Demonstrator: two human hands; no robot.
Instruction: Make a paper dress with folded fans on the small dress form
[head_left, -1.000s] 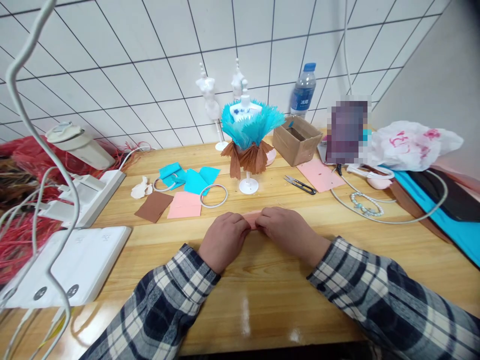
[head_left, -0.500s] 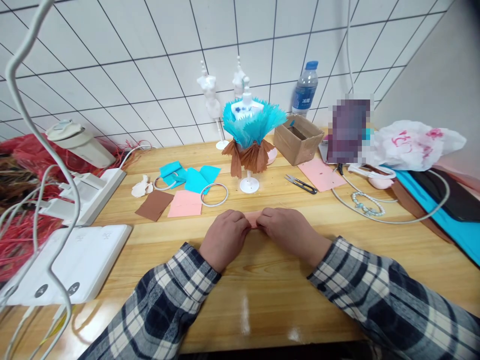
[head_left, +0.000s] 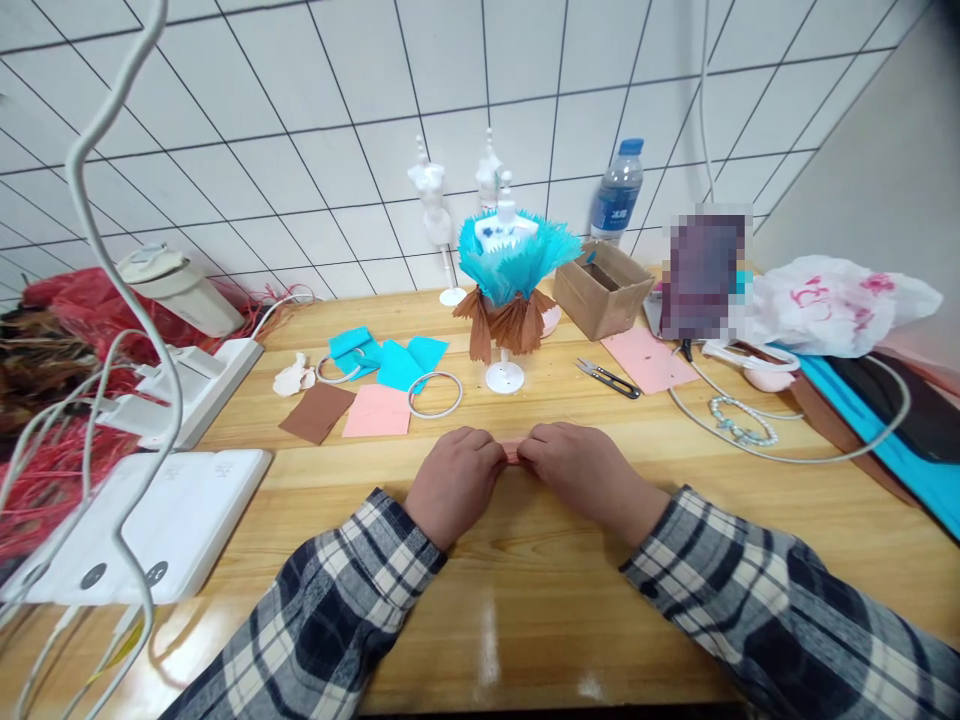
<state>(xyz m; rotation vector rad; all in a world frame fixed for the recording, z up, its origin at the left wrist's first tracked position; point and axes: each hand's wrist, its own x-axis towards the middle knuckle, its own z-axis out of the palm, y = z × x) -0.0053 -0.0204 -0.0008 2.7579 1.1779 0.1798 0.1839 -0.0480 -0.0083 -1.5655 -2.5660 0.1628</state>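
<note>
A narrow piece of folded pink paper lies across the front of my reach, mostly covered by my fingers. My left hand is closed on its left end, and my right hand pinches the right end. Beyond them stands a small white mannequin on a round base, dressed in ruffled blue paper above and gathered brown paper below. To the left of the mannequin, a silver ring overlaps a flat pink square. Beside that square is a brown square.
Blue paper pieces lie at centre left. Thread snips rest before a cardboard box, with a water bottle behind. At right are a bead bracelet and a cable; at left, a white power bank and a power strip.
The camera view has shifted slightly, so everything sits a little lower and further right. Both hands keep hold of the pink paper; the strip between them looks narrower.
</note>
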